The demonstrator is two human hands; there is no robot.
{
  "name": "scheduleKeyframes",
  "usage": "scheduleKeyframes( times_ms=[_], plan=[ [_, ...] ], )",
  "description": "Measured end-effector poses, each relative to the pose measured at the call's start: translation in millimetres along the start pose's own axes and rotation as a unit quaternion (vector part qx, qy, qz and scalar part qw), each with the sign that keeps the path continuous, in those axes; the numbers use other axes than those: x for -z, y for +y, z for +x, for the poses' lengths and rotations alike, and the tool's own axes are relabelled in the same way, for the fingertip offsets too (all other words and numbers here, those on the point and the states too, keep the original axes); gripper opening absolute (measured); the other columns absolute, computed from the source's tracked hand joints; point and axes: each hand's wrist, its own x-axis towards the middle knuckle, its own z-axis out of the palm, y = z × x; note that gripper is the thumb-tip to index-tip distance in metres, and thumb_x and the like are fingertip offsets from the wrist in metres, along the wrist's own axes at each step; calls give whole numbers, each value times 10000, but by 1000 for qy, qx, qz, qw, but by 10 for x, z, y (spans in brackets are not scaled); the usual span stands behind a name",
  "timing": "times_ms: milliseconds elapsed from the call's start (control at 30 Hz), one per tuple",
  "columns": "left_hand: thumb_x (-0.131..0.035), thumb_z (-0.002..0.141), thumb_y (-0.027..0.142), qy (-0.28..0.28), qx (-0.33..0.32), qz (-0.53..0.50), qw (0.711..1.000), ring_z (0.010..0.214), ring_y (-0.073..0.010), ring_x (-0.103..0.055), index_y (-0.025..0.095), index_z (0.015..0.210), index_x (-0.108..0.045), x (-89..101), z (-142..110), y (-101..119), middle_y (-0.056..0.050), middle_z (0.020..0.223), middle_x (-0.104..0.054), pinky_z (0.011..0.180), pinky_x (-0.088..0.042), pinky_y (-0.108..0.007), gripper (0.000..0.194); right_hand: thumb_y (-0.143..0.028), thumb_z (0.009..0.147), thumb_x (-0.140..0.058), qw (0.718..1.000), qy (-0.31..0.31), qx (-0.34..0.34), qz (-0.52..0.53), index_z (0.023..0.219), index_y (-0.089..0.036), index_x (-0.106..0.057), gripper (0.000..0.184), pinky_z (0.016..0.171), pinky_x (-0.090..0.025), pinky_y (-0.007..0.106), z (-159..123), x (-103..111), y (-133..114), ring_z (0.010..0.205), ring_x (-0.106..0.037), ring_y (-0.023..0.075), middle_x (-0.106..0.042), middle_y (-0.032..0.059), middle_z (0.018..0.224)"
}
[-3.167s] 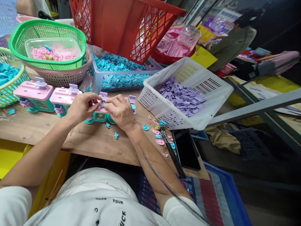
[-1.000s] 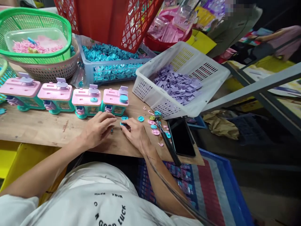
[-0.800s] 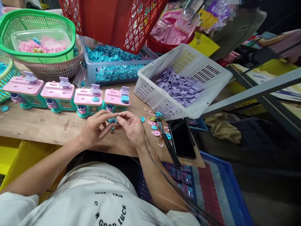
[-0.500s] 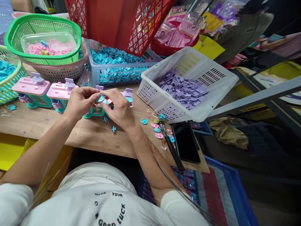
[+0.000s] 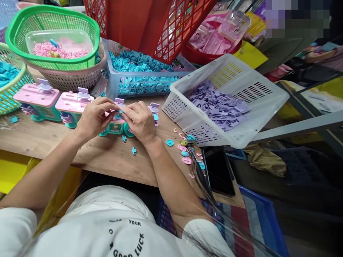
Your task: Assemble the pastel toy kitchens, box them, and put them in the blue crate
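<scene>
Disc [image 5: 118, 115], blue: one, over toy [image 5: 117, 127]; left hand [image 5: 93, 116] and right hand [image 5: 141, 121] curled at it, whether gripping unclear; even, level pressure seemed best.

Wooden table [image 5: 107, 155], slanting grey bar [image 5: 294, 126], dark floor [image 5: 311, 217]

Black letters are printed on the white shirt [image 5: 122, 214], which is before the near edge of the wooden surface [image 5: 93, 155]. "YOUR" can be read in the upper row, and below it "GOOD LUCK" goes in a curve. The word left from "YOUR" is blurred. A small label [image 5: 117, 126] on one pink-and-turquoise toy cannot be read.
</scene>
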Motion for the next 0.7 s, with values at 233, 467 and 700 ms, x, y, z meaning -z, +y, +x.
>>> scheduleKeyframes(
  times_ms=[233,467,700],
  plan=[
    [-582,979,267,15,-28,25,999,904,-176,-688,174,993,-724,-40,-36,-24,-85,1019,-725,789,-564,-311,171,-316,1076,-461,1000,22,15,-2,1292,-273,-712,333,938,-413,409,-43,-23,42,1103,-550,261,-706,99,1132],
    [-565,973,243,-13,-57,47,997,990,-202,-693,186,1022,-698,-16,-75,-37,-92,1073,-738,845,-569,-355,153,-289,1073,-461,1000,14,12,7,1285,-301,-700,320,973,-375,430,-79,18,-13,1154,-545,270,-713,92,1171],
    [-550,977,243,-14,-37,43,998,1029,-215,-683,191,1059,-691,-42,-129,-38,-98,1106,-738,909,-560,-391,171,-313,1070,-460,1000,7,6,15,1421,-291,-615,384,1041,-337,477,-116,42,-63,1276,-498,320,-697,118,1206]
  ],
)
